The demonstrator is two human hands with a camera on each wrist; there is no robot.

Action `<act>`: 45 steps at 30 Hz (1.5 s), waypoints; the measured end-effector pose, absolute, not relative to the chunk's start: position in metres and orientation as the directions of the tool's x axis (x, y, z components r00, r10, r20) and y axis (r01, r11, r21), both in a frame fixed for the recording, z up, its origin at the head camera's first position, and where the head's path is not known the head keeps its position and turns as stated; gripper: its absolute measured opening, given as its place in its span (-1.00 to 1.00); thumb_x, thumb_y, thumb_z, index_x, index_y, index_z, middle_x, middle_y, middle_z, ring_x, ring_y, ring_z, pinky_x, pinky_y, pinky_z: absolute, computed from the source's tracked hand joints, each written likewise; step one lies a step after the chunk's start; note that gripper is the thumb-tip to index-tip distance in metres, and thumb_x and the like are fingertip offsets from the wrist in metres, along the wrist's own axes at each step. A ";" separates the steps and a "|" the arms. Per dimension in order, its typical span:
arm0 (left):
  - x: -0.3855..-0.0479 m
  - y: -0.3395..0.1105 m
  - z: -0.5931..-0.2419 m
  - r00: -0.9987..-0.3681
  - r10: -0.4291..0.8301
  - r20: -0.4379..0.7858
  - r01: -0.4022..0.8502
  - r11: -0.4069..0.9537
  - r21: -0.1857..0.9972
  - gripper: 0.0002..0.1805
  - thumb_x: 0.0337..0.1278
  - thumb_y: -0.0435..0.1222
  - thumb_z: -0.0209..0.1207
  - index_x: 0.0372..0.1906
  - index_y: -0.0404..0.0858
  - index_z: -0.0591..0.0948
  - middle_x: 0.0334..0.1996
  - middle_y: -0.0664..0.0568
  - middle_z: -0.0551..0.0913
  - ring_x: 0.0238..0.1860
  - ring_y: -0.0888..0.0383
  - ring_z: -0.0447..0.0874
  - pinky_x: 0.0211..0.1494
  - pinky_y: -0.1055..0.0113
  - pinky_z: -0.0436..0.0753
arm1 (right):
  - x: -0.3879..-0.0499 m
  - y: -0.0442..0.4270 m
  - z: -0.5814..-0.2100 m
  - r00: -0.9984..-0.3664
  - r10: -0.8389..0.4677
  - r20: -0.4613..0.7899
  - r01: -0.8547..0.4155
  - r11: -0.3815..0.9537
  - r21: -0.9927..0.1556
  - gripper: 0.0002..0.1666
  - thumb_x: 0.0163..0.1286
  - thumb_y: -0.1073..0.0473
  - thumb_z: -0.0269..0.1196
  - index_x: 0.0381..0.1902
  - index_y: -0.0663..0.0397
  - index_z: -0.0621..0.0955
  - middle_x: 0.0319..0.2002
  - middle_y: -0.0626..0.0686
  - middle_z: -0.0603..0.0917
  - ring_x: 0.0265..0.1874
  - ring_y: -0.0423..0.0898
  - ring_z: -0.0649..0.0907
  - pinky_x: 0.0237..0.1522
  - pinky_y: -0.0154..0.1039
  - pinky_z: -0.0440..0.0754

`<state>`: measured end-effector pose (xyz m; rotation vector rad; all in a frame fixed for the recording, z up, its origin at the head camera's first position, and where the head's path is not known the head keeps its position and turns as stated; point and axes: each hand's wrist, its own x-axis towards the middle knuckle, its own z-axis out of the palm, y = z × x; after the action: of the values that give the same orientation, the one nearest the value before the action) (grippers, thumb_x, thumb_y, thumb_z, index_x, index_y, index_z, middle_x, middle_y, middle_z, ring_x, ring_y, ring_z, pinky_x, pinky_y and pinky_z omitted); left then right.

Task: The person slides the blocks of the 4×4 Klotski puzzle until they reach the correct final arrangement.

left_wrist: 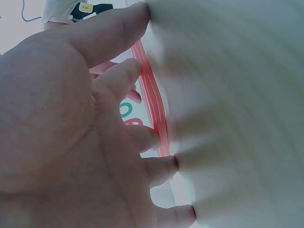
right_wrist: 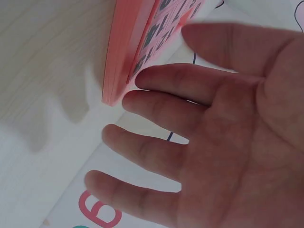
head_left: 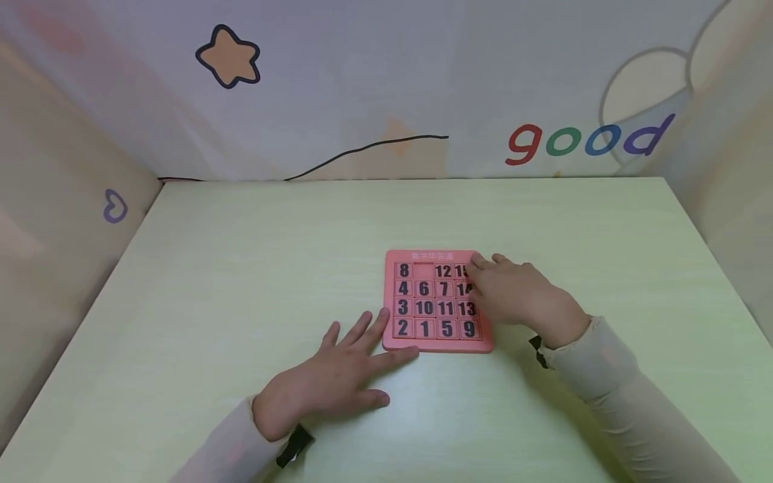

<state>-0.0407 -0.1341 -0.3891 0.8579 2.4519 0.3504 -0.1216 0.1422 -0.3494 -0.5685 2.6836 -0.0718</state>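
A pink number sliding puzzle [head_left: 437, 344] lies flat on the table, its square tiles printed with black numerals. One vacant slot shows in the top row, between the 8 and the 12. My left hand [head_left: 338, 376] is spread at the lower left corner, index and middle fingertips touching the frame's edge; the left wrist view shows the pink edge [left_wrist: 154, 102] against those fingers. Over the right side is my right hand [head_left: 513, 292], its extended fingers hiding part of the 15 and 14 tiles. In the right wrist view its fingers [right_wrist: 156, 147] are apart and grip nothing.
The pale green table [head_left: 253, 255] extends around the puzzle on every side. Behind it stands a printed backdrop [head_left: 338, 80] with a star and the word "good". Side panels [head_left: 60, 221] border the table left and right. A dark strap [head_left: 294, 445] sits at the left wrist.
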 end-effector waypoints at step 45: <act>-0.042 -0.134 -0.389 -0.657 0.642 -0.396 0.508 0.765 0.396 -0.23 0.37 0.05 0.19 0.57 0.40 0.12 0.62 -0.01 -0.39 0.59 -0.10 -0.47 0.44 -0.36 -0.21 | -0.124 0.102 -0.362 -0.773 -0.535 -0.341 -0.511 0.844 -0.164 -0.35 0.53 0.20 0.04 0.54 0.14 0.30 0.55 0.16 0.20 0.50 0.34 0.12 0.26 0.44 0.25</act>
<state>-0.0416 -0.1341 -0.3887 0.8620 2.4368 0.3409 -0.1237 0.1024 -0.3624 -0.7809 2.6443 -0.0868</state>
